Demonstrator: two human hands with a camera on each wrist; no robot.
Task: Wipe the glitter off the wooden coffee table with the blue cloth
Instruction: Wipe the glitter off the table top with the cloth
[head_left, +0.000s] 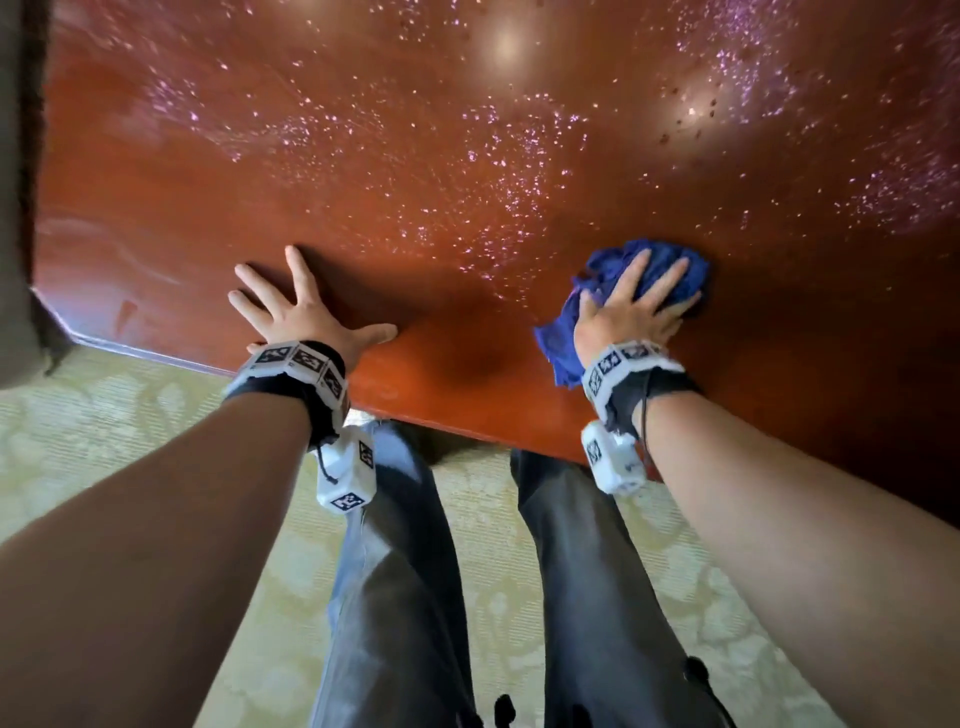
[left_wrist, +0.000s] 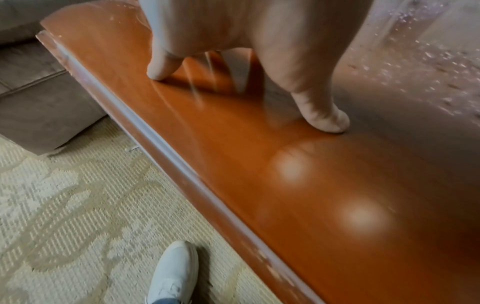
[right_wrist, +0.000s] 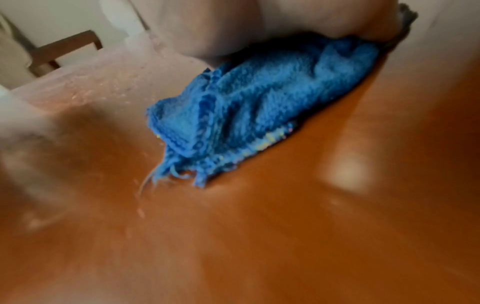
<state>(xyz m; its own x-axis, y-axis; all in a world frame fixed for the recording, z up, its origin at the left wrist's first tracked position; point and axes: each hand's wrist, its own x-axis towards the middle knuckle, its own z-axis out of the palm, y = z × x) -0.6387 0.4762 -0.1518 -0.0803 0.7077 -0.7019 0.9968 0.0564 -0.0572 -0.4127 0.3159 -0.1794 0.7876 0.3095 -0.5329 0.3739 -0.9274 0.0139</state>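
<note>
The glossy reddish wooden coffee table (head_left: 171, 218) fills the upper part of the head view. Pink-white glitter (head_left: 509, 171) is scattered over its middle and far right. Near the front edge, my right hand (head_left: 636, 299) presses spread fingers down on the bunched blue cloth (head_left: 563, 332), which lies on the table. The right wrist view shows the cloth (right_wrist: 259, 98) under the palm (right_wrist: 233, 24), with a few specks on its hem. My left hand (head_left: 293, 304) lies flat on bare wood to the left, fingers spread. Its thumb (left_wrist: 324, 119) and little finger (left_wrist: 161, 70) touch the table top (left_wrist: 285, 185).
A grey sofa (left_wrist: 39, 92) stands against the table's left end. A cream patterned rug (head_left: 104, 426) lies below the front edge, where my legs (head_left: 395, 571) and a white shoe (left_wrist: 176, 273) stand. A wooden chair (right_wrist: 64, 47) is beyond the far side.
</note>
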